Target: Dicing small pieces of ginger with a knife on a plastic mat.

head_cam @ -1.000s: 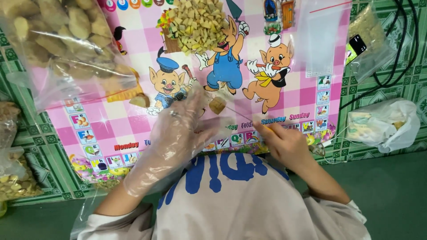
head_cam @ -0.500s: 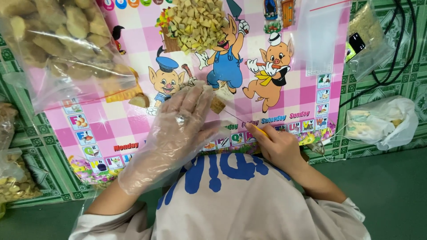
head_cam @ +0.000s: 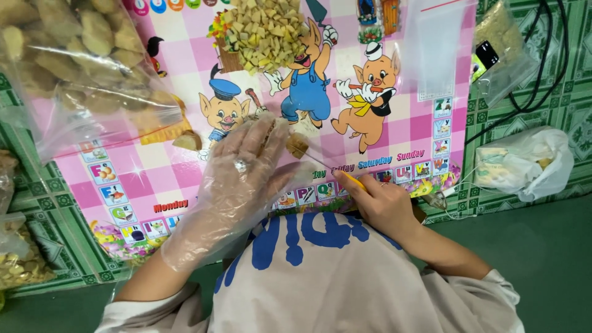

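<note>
My left hand (head_cam: pixel 237 179), in a loose clear plastic glove with a ring under it, lies flat on a pink checkered cartoon mat (head_cam: pixel 382 80). Its fingertips press on a tan chunk of food (head_cam: pixel 298 145). My right hand (head_cam: pixel 381 203) is bare and grips a knife with a yellow handle (head_cam: pixel 353 181). The thin blade runs up and left toward the chunk. A heap of small cut tan cubes (head_cam: pixel 262 28) lies at the mat's top middle.
A large clear bag of whole tan pieces (head_cam: pixel 80 68) covers the upper left. One cut slice (head_cam: pixel 187 141) lies beside it. More bags sit at the left edge (head_cam: pixel 18 259), right (head_cam: pixel 524 163) and upper right (head_cam: pixel 502 43), with a black cable (head_cam: pixel 549 61).
My left hand has slid up and right over the chunk. My right hand with the knife has shifted slightly left and closer to my body.
</note>
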